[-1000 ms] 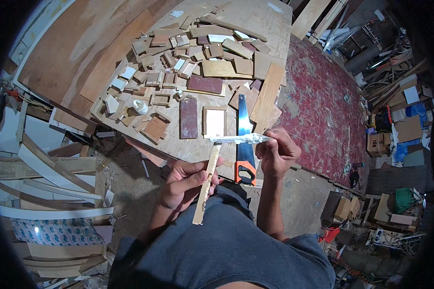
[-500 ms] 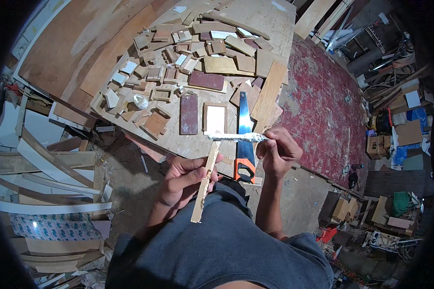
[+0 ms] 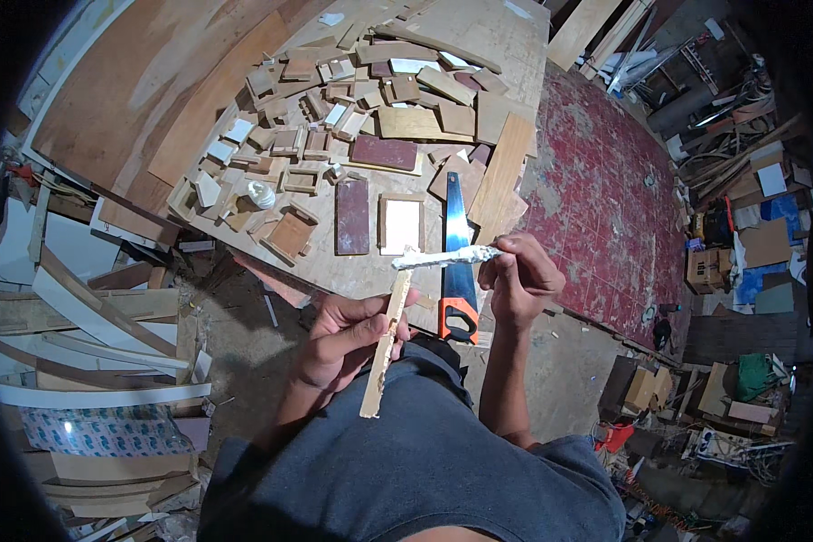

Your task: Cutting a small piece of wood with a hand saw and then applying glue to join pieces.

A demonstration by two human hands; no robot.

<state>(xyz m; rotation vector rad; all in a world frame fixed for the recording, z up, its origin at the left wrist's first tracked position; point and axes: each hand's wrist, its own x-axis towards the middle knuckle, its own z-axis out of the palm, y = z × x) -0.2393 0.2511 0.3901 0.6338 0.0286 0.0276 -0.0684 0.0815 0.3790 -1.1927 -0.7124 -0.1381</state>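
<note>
My left hand [image 3: 341, 341] is closed around a narrow pale wooden strip [image 3: 376, 379] with a rough, chipped edge, held slanting in front of my shirt. Between the pinched fingers of my right hand [image 3: 527, 282] is a white-coated stick [image 3: 441, 259], lying nearly level and pointing left. Its coated end meets the upper end of the strip; whether they touch or only overlap, I cannot tell. Behind the stick a handsaw [image 3: 456, 212] with an orange and black handle lies on the worktable [image 3: 312, 266]. A small wooden frame with a white panel [image 3: 401, 224] lies beside the saw.
Many small wooden boxes and offcuts [image 3: 406, 122] cover the table's far part. A maroon board [image 3: 352, 217] and a small plastic bag of white stuff [image 3: 260, 193] lie nearer. Curved boards [image 3: 99, 312] are stacked at left. Red flooring [image 3: 596, 199] lies right, with clutter beyond.
The white-coated stick has tilted, its left end dipping slightly lower against the strip's top. My left hand and the strip have barely moved.
</note>
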